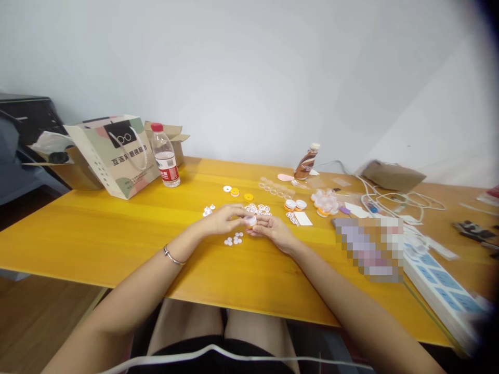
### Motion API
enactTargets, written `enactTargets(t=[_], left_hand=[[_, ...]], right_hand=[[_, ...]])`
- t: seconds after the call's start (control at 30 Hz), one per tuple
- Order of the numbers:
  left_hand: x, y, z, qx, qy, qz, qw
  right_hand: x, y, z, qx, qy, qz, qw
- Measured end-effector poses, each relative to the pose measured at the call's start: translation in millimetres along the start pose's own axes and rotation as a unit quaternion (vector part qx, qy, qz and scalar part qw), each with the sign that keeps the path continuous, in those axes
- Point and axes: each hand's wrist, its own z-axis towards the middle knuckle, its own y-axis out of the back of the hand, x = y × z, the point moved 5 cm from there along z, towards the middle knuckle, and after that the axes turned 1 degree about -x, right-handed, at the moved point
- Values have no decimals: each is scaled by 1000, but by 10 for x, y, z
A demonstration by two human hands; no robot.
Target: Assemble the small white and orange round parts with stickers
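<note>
Between my two hands, above the middle of the table, is a small round white-and-orange piece (250, 222). My left hand (226, 219) has its thumb and fingers closed on the piece's left side. From the right, my right hand (273, 231) grips the same piece with its fingertips. Just below lie several small white discs (233, 239). A few small white parts (209, 210) rest left of my left hand. Behind my hands is a pile of white cut-out pieces (259, 209). Farther back lie a white ring (227, 189) and a yellow disc (248, 197).
A paper bag (120, 161) and a water bottle (166, 161) stand at the left. On the right are round white-and-orange pieces (300, 205), a clear clustered heap (325, 201), a brown drink bottle (306, 163), tangled cables (385, 195) and a power strip (440, 285).
</note>
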Motion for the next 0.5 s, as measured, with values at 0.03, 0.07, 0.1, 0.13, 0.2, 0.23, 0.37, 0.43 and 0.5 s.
enactTargets(t=[0.03,0.07,0.1,0.13,0.2,0.23,0.37,0.43,0.5], left_hand=[[-6,7,1,0,0,-1,1000],[-13,11,2,1,-2,0,1000],[-18,12,1,3,-3,2,1000],[-21,10,0,6,-5,4,1000],[-18,2,-4,11,-10,13,1000],[-14,-3,-7,13,-12,21,1000],[-5,-18,-22,4,-10,69,998],[-24,-24,-25,0,-14,95,995],[-51,-30,-25,0,-20,116,993]], right_hand=[[1,1,0,1,0,1,1000],[1,1,-1,2,-2,1,1000],[1,1,-2,2,-3,2,1000],[-1,0,-4,2,-6,2,1000],[-8,-4,-7,1,-11,5,1000],[-11,-7,-9,-1,-14,7,1000],[-25,-18,-12,-10,-20,15,1000],[-29,-22,-10,-14,-19,17,1000],[-32,-24,-6,-18,-17,15,1000]])
